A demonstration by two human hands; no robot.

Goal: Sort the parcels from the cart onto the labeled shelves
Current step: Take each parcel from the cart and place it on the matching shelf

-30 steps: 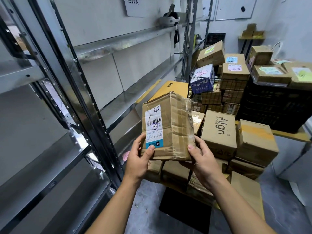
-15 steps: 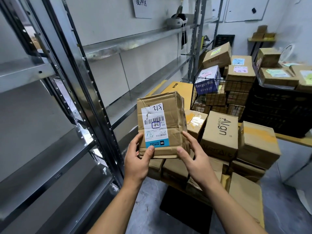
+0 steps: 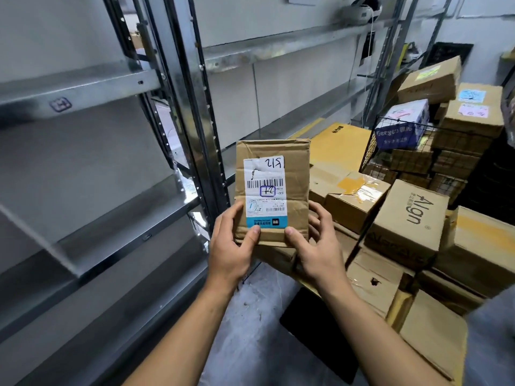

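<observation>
I hold a small creased brown parcel [image 3: 292, 174] upright in front of me, its white and blue shipping label facing me with handwritten numbers at the top. My left hand [image 3: 230, 246] grips its lower left edge, thumb on the label's blue strip. My right hand [image 3: 317, 246] grips the lower right edge, thumb on the front and fingers behind. The cart pile of cardboard parcels [image 3: 407, 218] lies to the right and below. Grey metal shelves [image 3: 83, 87] stand to the left; one carries a small blue stamped mark [image 3: 60, 104].
A wire basket [image 3: 370, 146] with more boxes stands behind the pile, and a black crate stack at the far right. A large yellow flat box [image 3: 337, 146] lies behind the held parcel. Upright shelf posts [image 3: 192, 107] rise just left of it. Grey floor below.
The parcel has turned so its labelled face points squarely at me, and my view has swung left toward the shelves. Both hands keep their hold on its lower edges.
</observation>
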